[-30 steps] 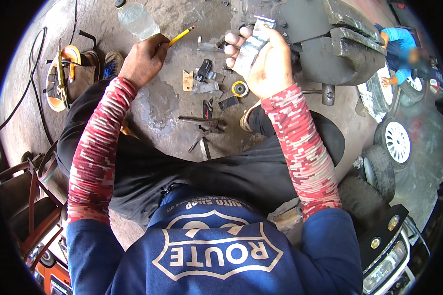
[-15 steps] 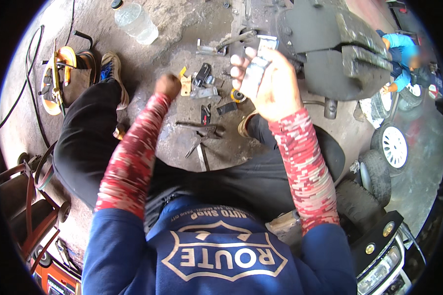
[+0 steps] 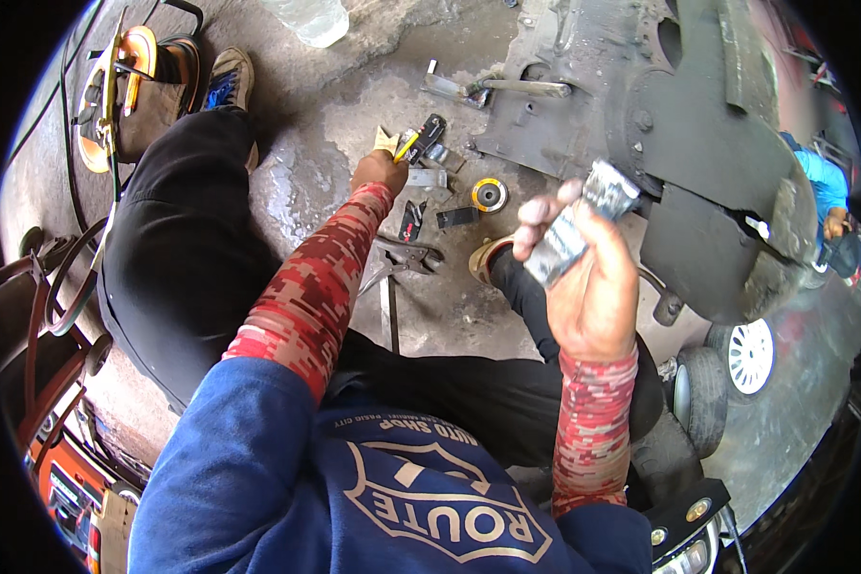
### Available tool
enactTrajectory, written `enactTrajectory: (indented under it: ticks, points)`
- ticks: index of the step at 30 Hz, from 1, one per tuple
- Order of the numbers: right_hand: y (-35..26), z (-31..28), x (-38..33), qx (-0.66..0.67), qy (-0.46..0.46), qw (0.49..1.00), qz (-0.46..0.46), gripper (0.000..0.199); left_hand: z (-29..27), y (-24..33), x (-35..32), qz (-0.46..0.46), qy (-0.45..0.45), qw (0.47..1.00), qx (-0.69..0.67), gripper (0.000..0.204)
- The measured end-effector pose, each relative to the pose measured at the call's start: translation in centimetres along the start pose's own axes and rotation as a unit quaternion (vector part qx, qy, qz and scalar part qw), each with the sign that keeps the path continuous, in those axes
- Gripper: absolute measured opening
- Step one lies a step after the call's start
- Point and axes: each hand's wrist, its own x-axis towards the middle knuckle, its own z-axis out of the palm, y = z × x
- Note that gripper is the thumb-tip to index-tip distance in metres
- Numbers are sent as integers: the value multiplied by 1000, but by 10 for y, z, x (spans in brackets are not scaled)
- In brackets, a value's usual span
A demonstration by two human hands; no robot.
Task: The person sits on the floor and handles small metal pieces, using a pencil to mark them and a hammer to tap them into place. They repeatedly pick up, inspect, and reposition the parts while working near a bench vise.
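Note:
My left hand (image 3: 380, 173) is closed around a thin yellow pencil-like stick (image 3: 407, 145), whose end juts out toward the upper right. Beneath and beside that hand lie a tan scrap (image 3: 386, 141), a black elongated piece (image 3: 430, 132) and a grey metal piece (image 3: 428, 178). Raised higher on the right, my right hand (image 3: 593, 277) faces palm up. Its fingers and thumb curl round a flat silver-grey rectangular piece (image 3: 557, 247); its exact kind is unclear. Between the hands, a round yellow-rimmed disc (image 3: 489, 195) and a dark flat plate (image 3: 457, 218) rest on the floor.
Locking pliers (image 3: 407, 254) and a metal strip (image 3: 389, 314) lie by my legs. A large dark metal panel (image 3: 603, 105) fills the upper right, with a metal bar (image 3: 526, 87) beside it. A clear bottle (image 3: 311, 17) stands far off. Wheels (image 3: 748, 356) and another person (image 3: 823, 187) are at right.
My view has shifted. My left hand has come in closer to the small parts, with the yellow stick now plainly showing. My right hand, still gripping the silver-grey piece, appears lower and farther right.

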Motion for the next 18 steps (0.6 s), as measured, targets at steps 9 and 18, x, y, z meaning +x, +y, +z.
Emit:
enactTrajectory:
  ticks: [9,18]
  points:
    - [177,-57,150,-223,187,956,35,15,34,7,31,-92,28,994,-51,46]
    - [237,-66,202,-540,238,807,-36,26,19,-66,25,-133,-224,855,-449,12]
